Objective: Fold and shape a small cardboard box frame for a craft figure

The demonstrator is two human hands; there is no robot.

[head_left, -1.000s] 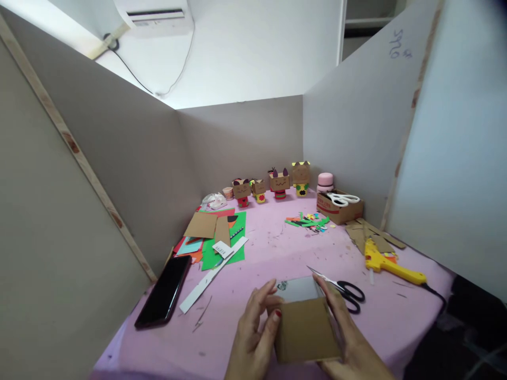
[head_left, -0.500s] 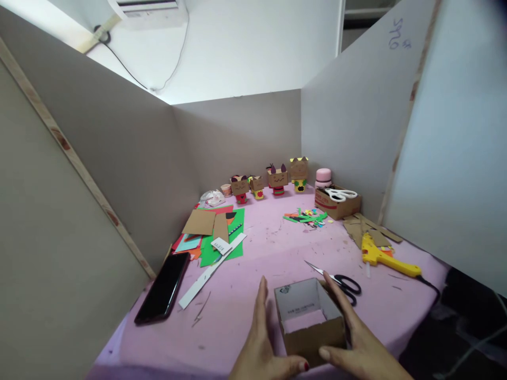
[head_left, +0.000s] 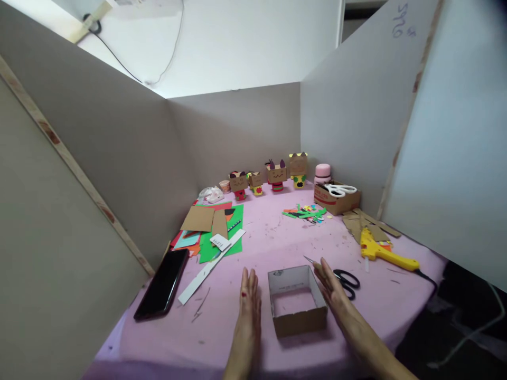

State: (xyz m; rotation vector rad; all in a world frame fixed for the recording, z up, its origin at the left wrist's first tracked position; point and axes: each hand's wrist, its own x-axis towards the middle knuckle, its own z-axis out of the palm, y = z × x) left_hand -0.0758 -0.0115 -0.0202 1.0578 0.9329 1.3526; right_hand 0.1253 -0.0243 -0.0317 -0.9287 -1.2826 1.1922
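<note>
Between my left hand point(head_left: 246, 314) and right hand point(head_left: 336, 301), a square brown cardboard box point(head_left: 301, 323)
Both are flat, straight-fingered and empty; it rests on the pink tablecloth point(head_left: 158, 343), closer to my right.

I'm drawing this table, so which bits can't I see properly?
In the head view:
Black-handled scissors: middle hidden by the right hand.
Cardboard frame: inside print too small to read.
Pink container: bottom hidden by the brown box.
Left forearm: cut off by the bottom edge.
</note>
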